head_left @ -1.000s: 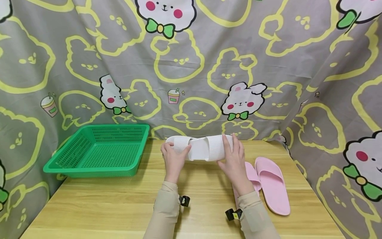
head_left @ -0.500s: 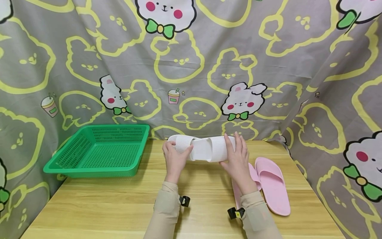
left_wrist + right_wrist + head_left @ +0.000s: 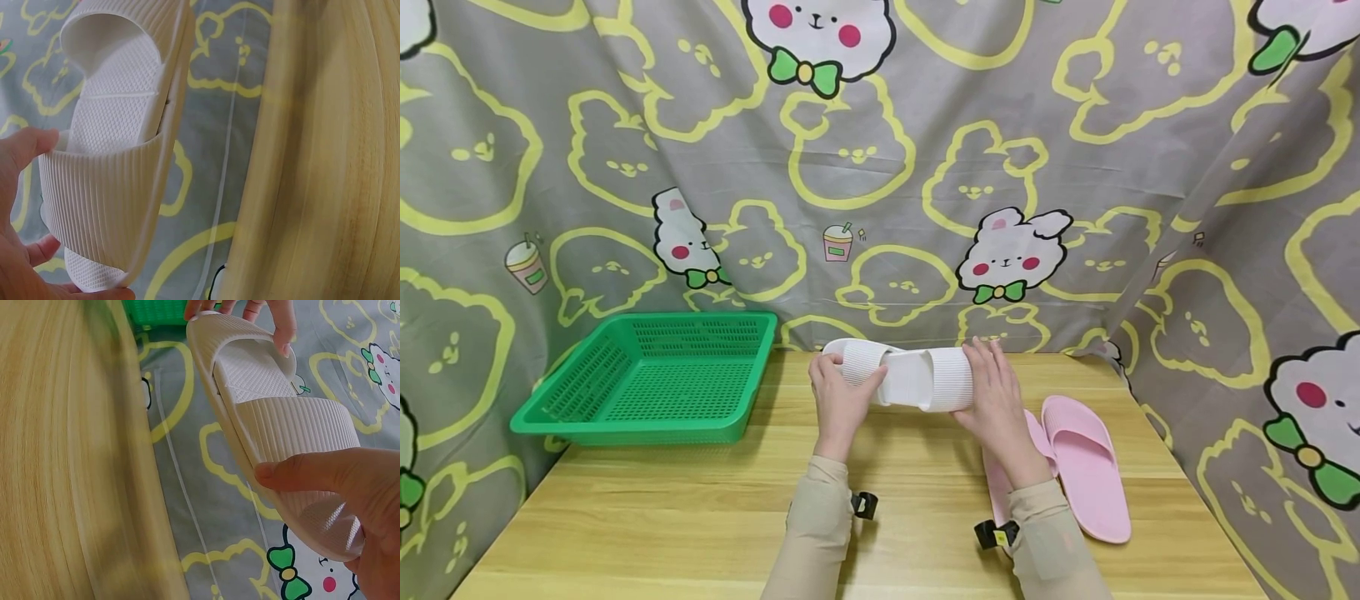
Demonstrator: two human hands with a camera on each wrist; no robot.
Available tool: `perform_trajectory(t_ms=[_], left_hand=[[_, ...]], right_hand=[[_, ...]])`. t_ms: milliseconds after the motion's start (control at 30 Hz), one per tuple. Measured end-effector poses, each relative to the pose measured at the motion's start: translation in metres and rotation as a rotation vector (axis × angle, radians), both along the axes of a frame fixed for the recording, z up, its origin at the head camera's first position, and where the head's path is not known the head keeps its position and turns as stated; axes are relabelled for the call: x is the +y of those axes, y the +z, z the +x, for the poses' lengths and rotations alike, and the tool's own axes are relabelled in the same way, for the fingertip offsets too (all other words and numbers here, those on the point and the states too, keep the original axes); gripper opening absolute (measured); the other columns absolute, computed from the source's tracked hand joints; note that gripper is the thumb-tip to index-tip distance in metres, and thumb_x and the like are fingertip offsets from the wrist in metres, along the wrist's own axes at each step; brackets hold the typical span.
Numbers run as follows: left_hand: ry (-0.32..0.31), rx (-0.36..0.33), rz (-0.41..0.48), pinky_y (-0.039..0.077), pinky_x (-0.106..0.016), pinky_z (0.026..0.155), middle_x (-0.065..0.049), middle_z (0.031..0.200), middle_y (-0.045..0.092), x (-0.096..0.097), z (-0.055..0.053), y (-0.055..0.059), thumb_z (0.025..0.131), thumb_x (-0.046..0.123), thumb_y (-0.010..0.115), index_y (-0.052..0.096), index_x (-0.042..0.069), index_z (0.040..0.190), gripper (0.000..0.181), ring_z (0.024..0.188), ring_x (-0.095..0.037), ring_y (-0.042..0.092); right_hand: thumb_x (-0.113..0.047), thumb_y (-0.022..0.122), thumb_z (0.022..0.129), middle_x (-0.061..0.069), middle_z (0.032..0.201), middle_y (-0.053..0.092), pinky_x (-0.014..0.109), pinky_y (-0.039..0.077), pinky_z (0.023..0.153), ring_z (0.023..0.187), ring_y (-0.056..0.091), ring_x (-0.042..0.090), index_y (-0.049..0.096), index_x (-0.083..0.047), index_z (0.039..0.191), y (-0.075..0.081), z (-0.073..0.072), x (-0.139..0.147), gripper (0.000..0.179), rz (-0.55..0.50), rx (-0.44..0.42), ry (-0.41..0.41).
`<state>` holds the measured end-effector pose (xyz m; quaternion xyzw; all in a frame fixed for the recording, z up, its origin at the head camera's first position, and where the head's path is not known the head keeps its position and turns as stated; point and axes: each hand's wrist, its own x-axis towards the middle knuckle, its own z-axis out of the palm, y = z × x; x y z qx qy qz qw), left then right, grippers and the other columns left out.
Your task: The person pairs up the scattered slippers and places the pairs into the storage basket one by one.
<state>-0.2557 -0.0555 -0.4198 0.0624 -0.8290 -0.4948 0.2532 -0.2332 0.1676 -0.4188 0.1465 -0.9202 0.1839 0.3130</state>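
- A green basket [image 3: 632, 430] with perforated walls sits on the left of the wooden surface [image 3: 700, 517], well apart from both hands.
- Pink slippers [image 3: 1096, 487] lie at the right; the right forearm [image 3: 1048, 537] crosses above the left one and hides part of it (the other shows almost whole).
- Grey patterned cloth [image 3: 880, 217] hangs behind the surface.
- The white slippers [image 3: 906, 379] are held up off the surface, near its far edge, overlapping, with a ribbed strap towards each end.
- The left hand's [image 3: 842, 400] grip is clamped on their left end, the right hand's [image 3: 998, 408] on their right end, thumb against the strap.
- Compared with half a second ago, the right hand's fingers lie closer together and that end sits slightly lower; basket and pink slippers have stayed put.
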Motion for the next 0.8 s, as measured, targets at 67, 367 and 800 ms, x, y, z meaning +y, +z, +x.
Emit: perform_trajectory(t_ms=[67, 367, 800], left_hand=[[0.001, 0.003, 0.000, 0.037, -0.037, 0.090, -0.009, 0.113, 0.033, 0.0000, -0.0002, -0.0004, 0.061, 0.053, 0.075, 0.038, 0.006, 0.102, 0.073, 0.104, -0.023, 0.037], [-0.009, -0.040, 0.031, 0.036, -0.045, 0.100, -0.010, 0.135, 0.027, 0.0048, -0.0002, 0.0002, 0.059, 0.057, 0.074, 0.031, 0.017, 0.132, 0.094, 0.120, -0.028, 0.035], [-0.013, -0.093, -0.043, 0.034, -0.051, 0.100, -0.016, 0.142, 0.019, 0.0073, 0.0018, 0.0003, 0.062, 0.061, 0.070, 0.022, 0.021, 0.141, 0.101, 0.127, -0.036, 0.027]], right_hand=[[-0.017, 0.087, 0.044, 0.012, 0.141, 0.032, 0.055, 0.025, 0.104, 0.133, 0.022, 0.035, 0.029, -0.013, 0.135, -0.0001, 0.0005, -0.0004, 0.108, 0.001, 0.001, 0.010], [-0.020, 0.086, 0.045, 0.014, 0.135, 0.036, 0.055, 0.026, 0.103, 0.131, 0.026, 0.037, 0.033, -0.016, 0.137, -0.0028, -0.0024, -0.0034, 0.106, 0.007, 0.041, 0.048], [-0.021, 0.085, 0.044, 0.015, 0.133, 0.038, 0.055, 0.028, 0.102, 0.129, 0.028, 0.037, 0.036, -0.016, 0.134, -0.0055, -0.0035, -0.0053, 0.102, 0.004, 0.087, 0.056]])
